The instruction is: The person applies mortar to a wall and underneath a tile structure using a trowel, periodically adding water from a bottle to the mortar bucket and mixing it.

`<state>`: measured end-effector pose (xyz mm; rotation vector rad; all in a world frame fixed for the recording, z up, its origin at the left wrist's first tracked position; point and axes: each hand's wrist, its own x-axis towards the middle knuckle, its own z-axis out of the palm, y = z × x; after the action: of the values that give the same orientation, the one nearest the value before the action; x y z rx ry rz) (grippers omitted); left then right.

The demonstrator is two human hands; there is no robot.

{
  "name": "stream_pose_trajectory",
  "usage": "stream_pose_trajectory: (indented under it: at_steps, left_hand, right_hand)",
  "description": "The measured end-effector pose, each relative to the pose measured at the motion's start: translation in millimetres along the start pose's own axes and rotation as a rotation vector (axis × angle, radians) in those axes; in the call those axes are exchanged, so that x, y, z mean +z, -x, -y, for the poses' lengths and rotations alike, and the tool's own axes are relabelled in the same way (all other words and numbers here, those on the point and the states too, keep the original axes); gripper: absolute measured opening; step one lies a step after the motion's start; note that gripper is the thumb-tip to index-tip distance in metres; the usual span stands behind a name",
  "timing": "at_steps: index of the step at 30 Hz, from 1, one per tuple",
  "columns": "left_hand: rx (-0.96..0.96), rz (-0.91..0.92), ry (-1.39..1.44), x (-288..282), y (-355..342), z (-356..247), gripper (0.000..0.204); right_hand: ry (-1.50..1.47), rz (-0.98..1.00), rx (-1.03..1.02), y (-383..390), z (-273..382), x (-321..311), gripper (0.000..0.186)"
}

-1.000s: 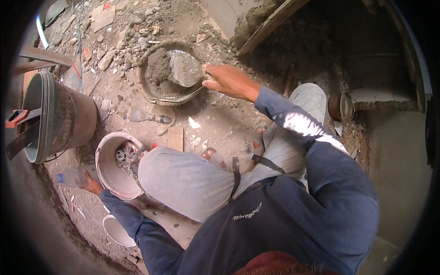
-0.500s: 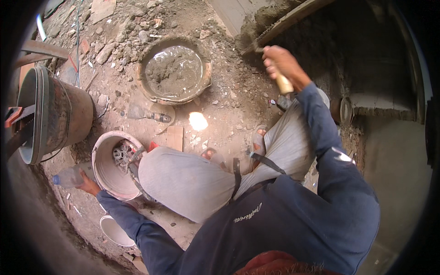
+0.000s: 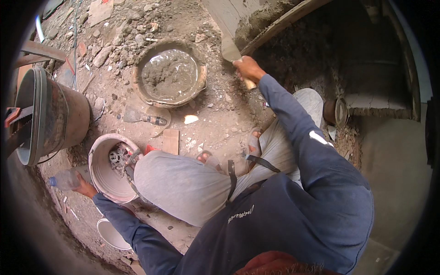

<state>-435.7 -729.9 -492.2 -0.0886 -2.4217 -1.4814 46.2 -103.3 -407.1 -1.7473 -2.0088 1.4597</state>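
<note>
My right hand (image 3: 250,68) is closed round the wooden handle of a trowel (image 3: 230,50). Its flat blade points up toward the lower edge of a board coated with grey mortar (image 3: 256,27). At the left, my left hand (image 3: 84,187) grips a clear plastic bottle (image 3: 67,180) with a blue cap, lying sideways beside a pale bucket (image 3: 103,178). That bucket has small fittings and tools in it. Wet mortar (image 3: 169,75) fills a round tub (image 3: 136,82) just left of my right hand.
A second trowel (image 3: 142,116) lies on the dirt below the tub, near a flat tile piece (image 3: 171,141). A large bucket (image 3: 73,112) holding a saw (image 3: 18,114) stands at the left. A white container (image 3: 112,233) sits by my left forearm. Rubble (image 3: 107,52) covers the ground behind.
My right hand has moved left and slightly down with the trowel, whose blade now shows against the board's edge. My left hand still holds the bottle.
</note>
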Motion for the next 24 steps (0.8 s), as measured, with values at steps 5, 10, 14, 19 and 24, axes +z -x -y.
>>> stream_pose_trajectory:
  at_steps: [5,10,14,19,24]
  left_hand:
    - [-0.003,0.031,-0.044,-10,1,-5,0.083]
    - [-0.012,-0.007,-0.008,-18,-8,26,0.090]
    - [0.009,-0.030,-0.019,-11,-6,21,0.089]
    - [0.022,-0.021,-0.148,-6,-1,-1,0.091]
    - [0.001,-0.041,-0.152,-10,-6,5,0.090]
  right_hand:
    - [-0.039,-0.043,-0.043,67,66,-47,0.026]
    - [0.059,-0.042,-0.088,108,110,-88,0.029]
    - [0.239,-0.115,-0.196,133,139,-110,0.030]
    - [0.448,-0.227,-0.345,156,161,-124,0.032]
    - [0.217,0.075,-0.454,203,184,-91,0.032]
